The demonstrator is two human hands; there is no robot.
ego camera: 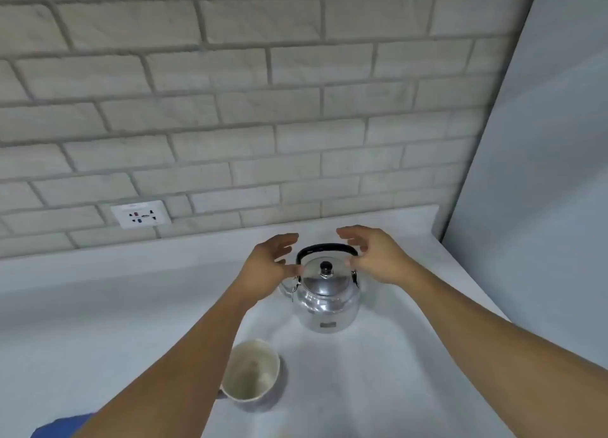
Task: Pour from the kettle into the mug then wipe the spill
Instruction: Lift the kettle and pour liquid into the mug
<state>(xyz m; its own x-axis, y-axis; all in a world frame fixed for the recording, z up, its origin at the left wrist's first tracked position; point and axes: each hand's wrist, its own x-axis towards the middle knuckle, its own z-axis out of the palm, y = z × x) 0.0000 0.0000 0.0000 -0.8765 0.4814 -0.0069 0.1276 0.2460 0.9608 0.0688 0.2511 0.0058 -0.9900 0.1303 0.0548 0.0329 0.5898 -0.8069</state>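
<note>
A shiny metal kettle (327, 297) stood upright on the pale table (411, 355), close to the white brick wall (230, 92), with its black handle (325, 248) raised over the lid and the lid's black knob (326, 267) in view. The left hand (268, 266) hovered just beside the kettle's left side and the right hand (375, 256) just beside its right, both near the handle. The fingers (350, 232) of each hand were spread wide apart and curved, holding nothing; whether any fingertip touched the handle could not be told. A cream mug (251, 372) stood nearer the person, left of the kettle and apart from it, partly behind the left forearm. A wall socket (141, 214) sat low on the bricks, off to the left.
</note>
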